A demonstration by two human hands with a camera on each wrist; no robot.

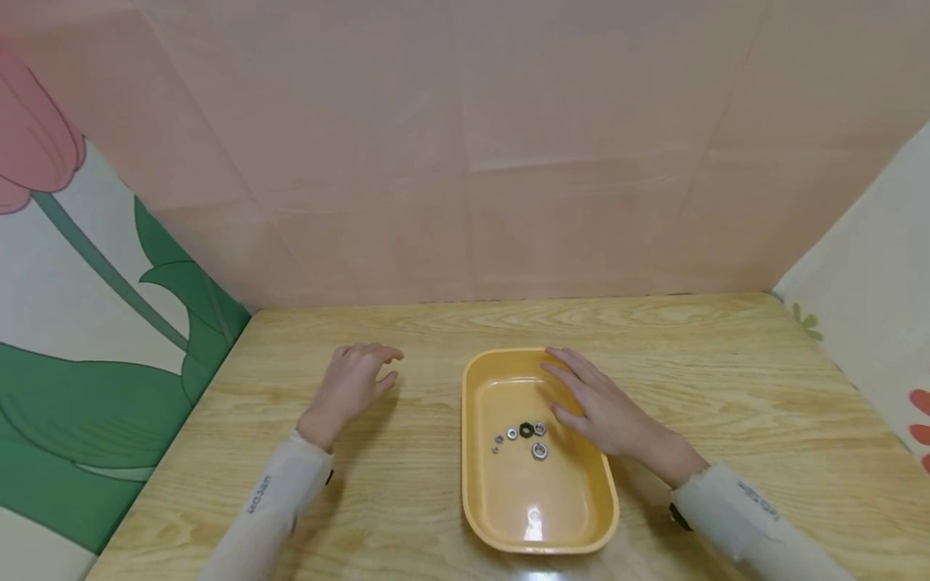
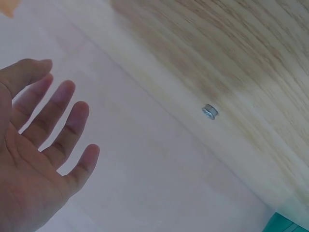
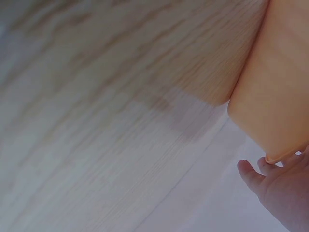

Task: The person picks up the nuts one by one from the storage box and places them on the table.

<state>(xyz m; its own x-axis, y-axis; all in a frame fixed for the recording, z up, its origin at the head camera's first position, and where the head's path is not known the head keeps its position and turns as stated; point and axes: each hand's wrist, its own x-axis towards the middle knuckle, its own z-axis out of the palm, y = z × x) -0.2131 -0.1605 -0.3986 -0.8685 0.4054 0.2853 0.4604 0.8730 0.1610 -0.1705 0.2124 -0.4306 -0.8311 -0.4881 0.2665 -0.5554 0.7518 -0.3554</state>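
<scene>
My left hand [image 1: 352, 383] hovers over the wooden table left of a yellow plastic tray [image 1: 468, 484], fingers loosely bent and holding nothing. In the left wrist view a small silver metal nut [image 2: 210, 111] lies on the table, apart from that hand; the hand and arm hide it in the head view. My right hand [image 1: 603, 407] reaches over the tray's right rim, its fingers extended and thumb apart. Inside the tray lie a dark hex nut [image 1: 526, 430], a larger silver nut [image 1: 539, 451] and several smaller silver nuts [image 1: 512, 433].
The wooden table [image 1: 414, 492] meets a pink covered wall [image 1: 465, 242] at its back edge. A panel with a printed tulip and green leaves [image 1: 80, 403] borders the left side, and a white panel [image 1: 872, 290] stands on the right.
</scene>
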